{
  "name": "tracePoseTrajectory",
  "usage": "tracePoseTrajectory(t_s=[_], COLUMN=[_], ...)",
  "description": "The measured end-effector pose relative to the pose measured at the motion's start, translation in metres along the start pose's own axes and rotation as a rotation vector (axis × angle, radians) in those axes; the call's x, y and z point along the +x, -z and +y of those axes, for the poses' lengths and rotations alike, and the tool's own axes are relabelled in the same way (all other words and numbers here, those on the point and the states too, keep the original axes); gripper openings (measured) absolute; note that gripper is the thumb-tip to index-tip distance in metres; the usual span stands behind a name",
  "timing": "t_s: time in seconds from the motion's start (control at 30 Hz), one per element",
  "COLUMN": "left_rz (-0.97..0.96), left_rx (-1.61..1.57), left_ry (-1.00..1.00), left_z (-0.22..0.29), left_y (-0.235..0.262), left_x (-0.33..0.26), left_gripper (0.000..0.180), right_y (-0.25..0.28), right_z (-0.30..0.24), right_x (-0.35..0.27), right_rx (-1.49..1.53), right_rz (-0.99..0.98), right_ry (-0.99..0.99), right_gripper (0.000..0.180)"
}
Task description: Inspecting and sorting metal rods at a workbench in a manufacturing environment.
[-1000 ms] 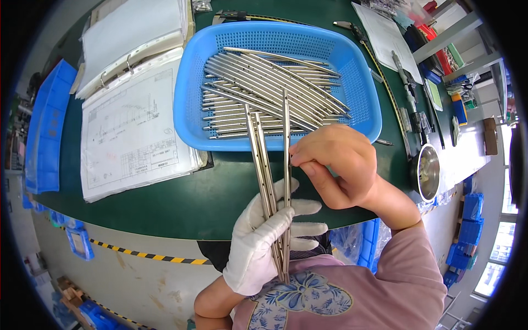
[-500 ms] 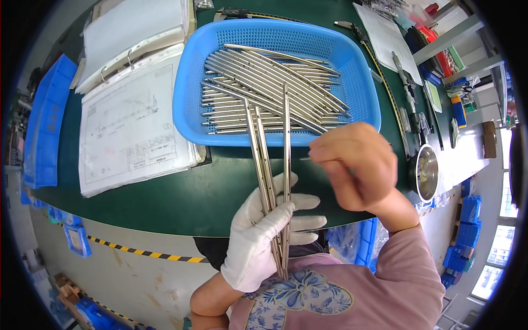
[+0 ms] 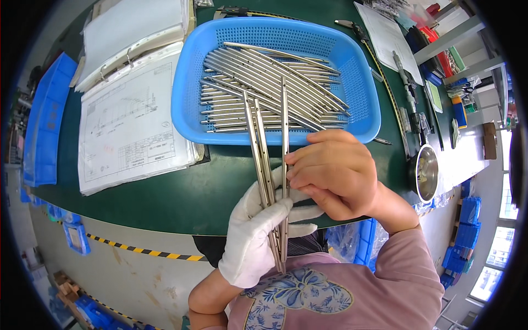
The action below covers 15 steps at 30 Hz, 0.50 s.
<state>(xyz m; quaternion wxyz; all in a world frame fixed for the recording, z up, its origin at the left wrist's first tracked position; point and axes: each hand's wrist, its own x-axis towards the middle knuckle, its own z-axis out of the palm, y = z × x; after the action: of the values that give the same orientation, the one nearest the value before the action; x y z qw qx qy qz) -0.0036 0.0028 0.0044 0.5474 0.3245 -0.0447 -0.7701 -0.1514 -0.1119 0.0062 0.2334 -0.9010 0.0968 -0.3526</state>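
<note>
My left hand (image 3: 250, 236), in a white glove, is closed around a few slim metal rods (image 3: 263, 159) with small holes along them. They stand nearly upright in the picture, fanned apart at their far ends. My bare right hand (image 3: 335, 176) is at the rightmost rod (image 3: 285, 124), with thumb and fingers pinched together against its side. Whatever lies between those fingertips is hidden. Beyond both hands, a blue perforated plastic basket (image 3: 367, 118) holds many similar rods (image 3: 275, 82), lying crosswise in layers. The far ends of the held rods overlap the basket's near rim from this view.
An open ring binder with a drawing sheet (image 3: 126, 121) lies left of the basket. To the right are calipers (image 3: 360, 34), a metal bowl (image 3: 427, 173) and a thin pointed tool (image 3: 382, 141). A blue bin (image 3: 49, 121) stands at the far left of the green table (image 3: 137, 206).
My right hand has moved left, from beside the rods to the rightmost rod. A thin, pale bit showed at its fingertips before. The left hand still grips the rods, almost unmoved.
</note>
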Motion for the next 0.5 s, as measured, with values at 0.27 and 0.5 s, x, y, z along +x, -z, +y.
tracePoseTrajectory(t_s=[0.27,0.5], left_rz=[0.001,-0.047], left_rx=[0.156,0.09], left_ry=[0.122,0.085], left_z=[0.003,0.002], left_y=[-0.001,0.003], left_x=[-0.02,-0.019], left_gripper=[0.055,0.056], right_y=[-0.003,0.001], right_z=[0.0,-0.001], right_x=[0.002,0.002], right_rx=[-0.07,-0.089], right_rz=[0.024,0.035], right_ry=[0.026,0.005], right_gripper=[0.016,0.018])
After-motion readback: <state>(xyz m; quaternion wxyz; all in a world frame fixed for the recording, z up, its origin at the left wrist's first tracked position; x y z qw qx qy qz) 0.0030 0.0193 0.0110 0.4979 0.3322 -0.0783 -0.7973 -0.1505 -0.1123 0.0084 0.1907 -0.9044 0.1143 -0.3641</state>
